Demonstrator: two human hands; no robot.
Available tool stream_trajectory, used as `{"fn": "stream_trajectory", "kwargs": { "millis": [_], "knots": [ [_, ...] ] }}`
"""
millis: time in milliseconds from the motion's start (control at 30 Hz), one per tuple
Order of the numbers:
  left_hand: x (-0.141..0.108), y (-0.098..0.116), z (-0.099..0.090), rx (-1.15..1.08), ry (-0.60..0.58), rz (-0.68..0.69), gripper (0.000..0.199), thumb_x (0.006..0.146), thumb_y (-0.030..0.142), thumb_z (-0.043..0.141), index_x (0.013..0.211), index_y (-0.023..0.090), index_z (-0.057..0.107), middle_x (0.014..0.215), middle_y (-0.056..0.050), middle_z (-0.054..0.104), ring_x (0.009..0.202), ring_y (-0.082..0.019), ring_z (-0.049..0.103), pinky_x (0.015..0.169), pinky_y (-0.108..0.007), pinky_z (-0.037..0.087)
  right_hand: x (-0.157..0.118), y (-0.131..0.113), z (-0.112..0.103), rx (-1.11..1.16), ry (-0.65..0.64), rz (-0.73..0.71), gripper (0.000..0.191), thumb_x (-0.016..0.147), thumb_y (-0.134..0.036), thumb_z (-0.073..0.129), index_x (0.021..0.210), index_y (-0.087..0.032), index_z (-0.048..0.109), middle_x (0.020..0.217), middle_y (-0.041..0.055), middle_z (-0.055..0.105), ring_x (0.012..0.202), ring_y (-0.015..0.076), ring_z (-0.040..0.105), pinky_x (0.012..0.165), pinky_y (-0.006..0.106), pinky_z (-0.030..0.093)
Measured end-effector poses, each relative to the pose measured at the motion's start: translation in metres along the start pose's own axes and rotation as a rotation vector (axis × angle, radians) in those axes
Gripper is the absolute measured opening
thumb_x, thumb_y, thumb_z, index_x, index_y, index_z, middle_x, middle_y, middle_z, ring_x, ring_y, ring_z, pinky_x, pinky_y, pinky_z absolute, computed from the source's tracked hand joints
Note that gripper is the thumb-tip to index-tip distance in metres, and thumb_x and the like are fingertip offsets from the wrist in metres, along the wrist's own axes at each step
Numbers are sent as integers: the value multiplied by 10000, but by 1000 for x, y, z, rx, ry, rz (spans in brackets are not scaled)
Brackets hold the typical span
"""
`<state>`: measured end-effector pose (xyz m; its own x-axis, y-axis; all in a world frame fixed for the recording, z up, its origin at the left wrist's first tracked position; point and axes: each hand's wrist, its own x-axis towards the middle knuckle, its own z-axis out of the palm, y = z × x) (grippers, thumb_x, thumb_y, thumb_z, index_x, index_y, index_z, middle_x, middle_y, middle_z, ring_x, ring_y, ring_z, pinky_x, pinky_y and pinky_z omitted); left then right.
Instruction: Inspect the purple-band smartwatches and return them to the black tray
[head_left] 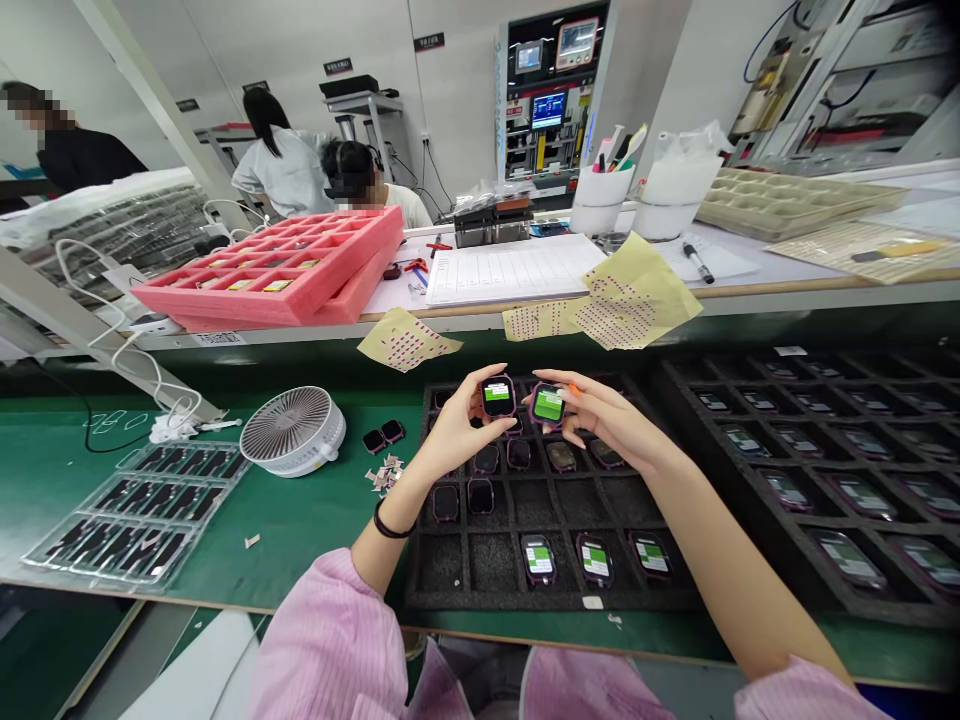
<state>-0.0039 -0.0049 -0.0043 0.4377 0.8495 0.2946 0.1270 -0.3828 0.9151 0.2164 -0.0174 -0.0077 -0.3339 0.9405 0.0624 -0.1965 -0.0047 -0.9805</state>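
Between thumb and fingers, my left hand [466, 425] grips a smartwatch body [497, 397] whose lit screen shows white and green. My right hand [600, 415] holds a second watch body [547, 404], its screen mostly green, close beside the first. Both are raised over a black foam tray [529, 500] with square compartments. Lit watches [595, 558] lie in the tray's front row, and dark-screened ones [445, 502] sit further left and back. Something orange shows at a fingertip of my right hand; I cannot make out what it is.
A second foam tray [757, 480] of watches lies right. On the left are a round fan [292, 430], two loose dark watch bodies [383, 436], small scraps [386, 474] and clear plastic trays [139, 515]. Yellow sticker sheets [634, 295] hang from the shelf, which bears pink foam trays [270, 270].
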Motion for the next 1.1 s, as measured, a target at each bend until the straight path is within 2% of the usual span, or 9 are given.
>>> {"fn": "stream_trajectory", "kwargs": {
  "millis": [200, 367, 500, 567, 667, 733, 800, 967, 1100],
  "knots": [
    [-3, 7, 3, 198, -18, 127, 538, 807, 258, 692, 1300, 212, 482, 1248, -94, 583, 1004, -196, 608, 850, -314, 513, 0, -1, 4, -67, 13, 14, 414, 861, -363, 592, 1252, -228, 587, 875, 51, 595, 724, 184, 624, 429, 226, 418],
    [-5, 10, 6, 483, -99, 305, 483, 776, 256, 724, 1230, 226, 559, 1177, -92, 592, 1115, -244, 546, 974, -406, 458, -3, 4, 11, -158, -2, 27, 434, 886, -435, 555, 1270, -234, 573, 897, 26, 584, 534, 86, 515, 425, 228, 422],
    [-4, 2, 12, 702, -139, 355, 487, 763, 131, 679, 1227, 199, 547, 1248, -115, 559, 1150, -266, 523, 969, -437, 455, -8, 10, 17, -305, -23, 37, 474, 889, -432, 563, 1321, -240, 534, 768, -17, 576, 436, 61, 425, 402, 220, 363],
    [-3, -1, 14, 762, -142, 363, 480, 748, 99, 664, 1204, 195, 550, 1266, -120, 563, 1148, -274, 531, 942, -442, 464, -11, 10, 20, -333, -32, 19, 485, 877, -415, 586, 1328, -243, 535, 765, -9, 602, 493, 89, 482, 449, 230, 416],
    [-2, -3, 15, 742, -100, 393, 447, 732, 136, 686, 1161, 190, 574, 1214, -118, 602, 1095, -271, 564, 900, -427, 478, -13, 4, 23, -313, -28, -22, 513, 824, -399, 662, 1307, -257, 563, 1004, 45, 671, 813, 176, 633, 704, 308, 541],
    [-3, 0, 14, 663, -43, 429, 426, 734, 195, 706, 1144, 193, 590, 1172, -109, 620, 1063, -257, 577, 904, -413, 477, -12, -2, 23, -267, -50, -24, 530, 777, -397, 716, 1274, -263, 595, 1131, 56, 666, 1020, 223, 621, 885, 369, 517],
    [-4, 4, 14, 585, 5, 455, 423, 744, 234, 706, 1151, 203, 599, 1146, -99, 626, 1048, -243, 580, 911, -398, 476, -11, -5, 22, -210, -102, 3, 519, 747, -403, 747, 1232, -260, 630, 1155, 57, 671, 1084, 240, 607, 972, 404, 469],
    [-8, 14, 16, 510, 33, 475, 432, 747, 276, 724, 1160, 206, 617, 1142, -106, 624, 1068, -243, 569, 920, -398, 469, -9, -6, 19, -75, -209, 59, 505, 707, -450, 775, 1144, -211, 688, 1081, 81, 699, 1024, 240, 633, 942, 406, 469],
    [-8, 14, 17, 493, 32, 484, 427, 754, 298, 723, 1162, 225, 618, 1201, -114, 620, 1138, -262, 559, 975, -431, 448, -9, -3, 20, -42, -185, 58, 496, 683, -440, 794, 1106, -199, 703, 1040, 87, 711, 1003, 245, 641, 923, 404, 475]
  ]
}}
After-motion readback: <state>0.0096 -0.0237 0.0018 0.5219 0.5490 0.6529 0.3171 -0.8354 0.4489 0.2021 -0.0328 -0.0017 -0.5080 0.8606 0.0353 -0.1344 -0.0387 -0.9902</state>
